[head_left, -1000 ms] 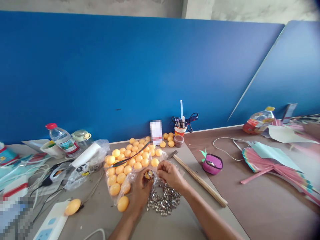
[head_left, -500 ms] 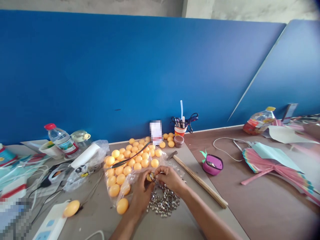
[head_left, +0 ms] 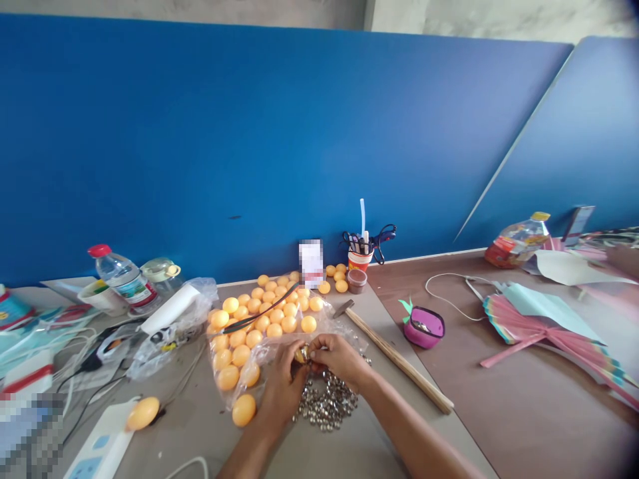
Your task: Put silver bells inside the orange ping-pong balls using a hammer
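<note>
My left hand (head_left: pixel 282 384) is closed around a small roundish thing with a shiny gold-and-dark surface (head_left: pixel 301 354), mostly covered by the fingers. From the right, my right hand (head_left: pixel 335 358) pinches against its side; whatever sits between those fingertips is too small to make out. Just below both hands lies a loose pile of shiny metallic beads or studs (head_left: pixel 327 407). Many orange balls (head_left: pixel 254 338) rest in and on a clear plastic bag (head_left: pixel 230 398) to the left, with a dark strap (head_left: pixel 262 313) across them.
A wooden-handled hammer (head_left: pixel 399 359) lies on the right, beside a purple pouch (head_left: pixel 424 326). Behind are a cup of pens and tools (head_left: pixel 360 259) and a small lidded tub (head_left: pixel 356 281). Leftward are a bottle (head_left: pixel 124 279), cables and a power strip (head_left: pixel 100 446); rightward, a pink fan (head_left: pixel 549 332).
Both hands stay together at the same spot, with only slight finger shifts around the shiny thing. The view has tilted very slightly; the surrounding objects have not moved.
</note>
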